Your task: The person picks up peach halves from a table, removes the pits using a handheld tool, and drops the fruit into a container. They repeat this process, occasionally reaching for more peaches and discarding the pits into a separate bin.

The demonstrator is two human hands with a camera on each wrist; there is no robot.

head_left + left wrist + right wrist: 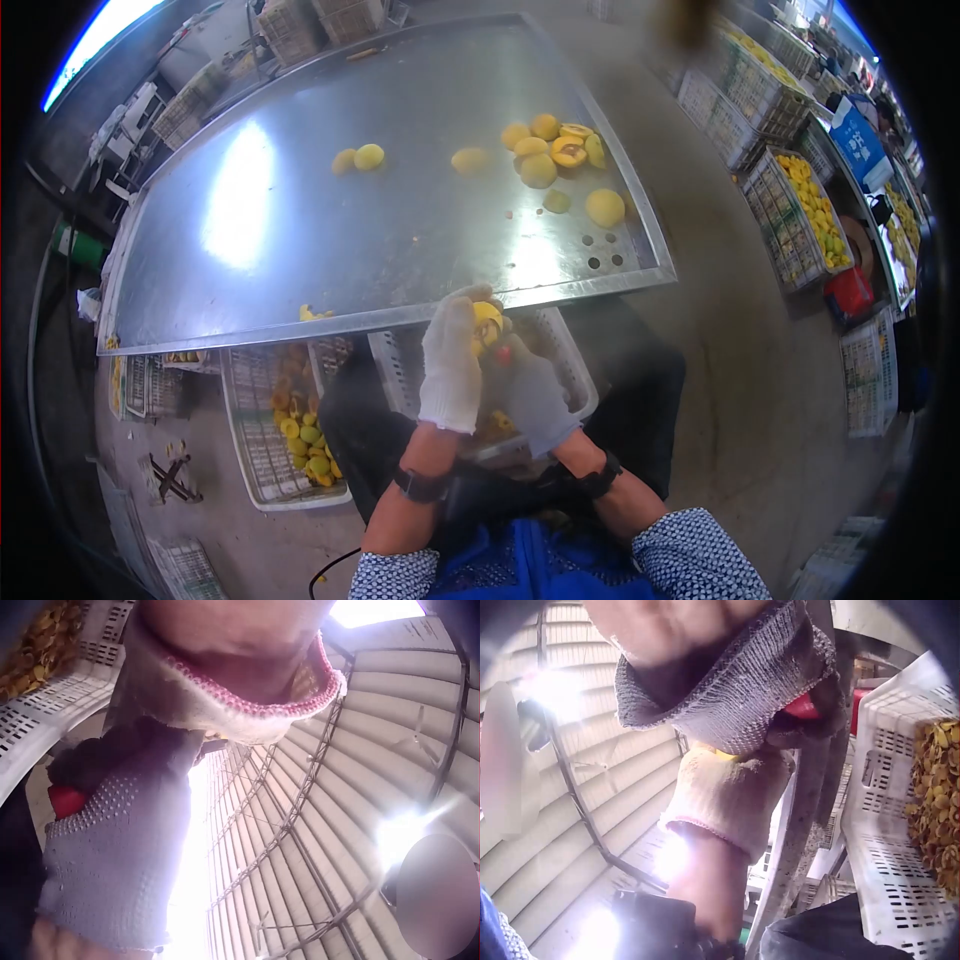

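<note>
In the head view, my left hand, in a white knitted glove, holds a cut yellow peach just off the near table edge. A brown hollow shows in its cut face. Close against it on the right, my right hand, in a grey dotted glove, grips a tool with a red handle. That red handle also pokes out of the grey glove in the left wrist view. Its working end is hidden. Only a yellow sliver of the peach shows beyond the glove cuff in the right wrist view.
A metal table stands ahead, with several peaches at its far right. Under my hands is a white crate with fruit scraps. Another crate of peach pieces stands left. Stacked crates line the right.
</note>
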